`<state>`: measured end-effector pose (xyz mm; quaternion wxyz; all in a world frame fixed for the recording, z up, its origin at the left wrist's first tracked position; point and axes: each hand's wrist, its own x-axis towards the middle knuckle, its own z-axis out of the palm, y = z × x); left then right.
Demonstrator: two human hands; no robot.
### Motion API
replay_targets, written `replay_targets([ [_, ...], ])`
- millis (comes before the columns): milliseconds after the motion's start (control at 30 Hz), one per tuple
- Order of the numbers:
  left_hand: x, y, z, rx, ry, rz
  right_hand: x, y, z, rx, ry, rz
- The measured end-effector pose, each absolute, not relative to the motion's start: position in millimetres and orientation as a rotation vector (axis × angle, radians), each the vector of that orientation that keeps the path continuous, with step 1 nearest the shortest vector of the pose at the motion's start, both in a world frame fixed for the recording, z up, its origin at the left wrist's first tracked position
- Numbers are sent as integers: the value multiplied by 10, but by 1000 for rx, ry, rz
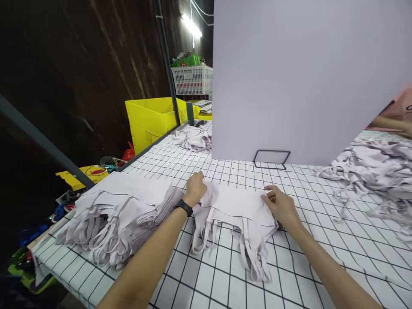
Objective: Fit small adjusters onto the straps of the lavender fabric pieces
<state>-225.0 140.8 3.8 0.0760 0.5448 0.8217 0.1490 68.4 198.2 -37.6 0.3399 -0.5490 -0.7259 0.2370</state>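
Note:
A pale lilac strappy top [238,201] lies flat on the grid-patterned table, its looped straps pointing toward me. At its upper left corner is my left hand [195,189], fingers closed on the fabric, a black band on the wrist. My right hand [280,207] has its thumb and curled fingers at the right edge of the same top; its fingertips are partly hidden. Left of my left forearm rises a thick stack of similar tops [128,210], straps hanging toward the near edge.
A large pale panel [289,77] stands behind the top on a black wire stand [272,167]. Loose heaps of pale garments lie at right [380,167] and far left [195,138]. A yellow bin [144,116] stands past the table's left edge. Another person's arm [391,123] shows at far right.

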Motion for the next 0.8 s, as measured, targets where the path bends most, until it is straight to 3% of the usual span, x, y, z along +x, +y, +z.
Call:
replay_targets([
  [167,-2057,1239,44,1855,2469,485,638,1949,-420,-1449,-1912,545],
  [300,-1923,1155,12,2236,2297,712,795,1912,-403,-1510,-1947,438],
  [500,-1494,1024,-53,2587,1653,1069,1784,2134,-252,-1873,-1765,213],
  [800,-799,862,-77,2592,1286,1289,3137,2638,336,-2140,-1292,-285],
])
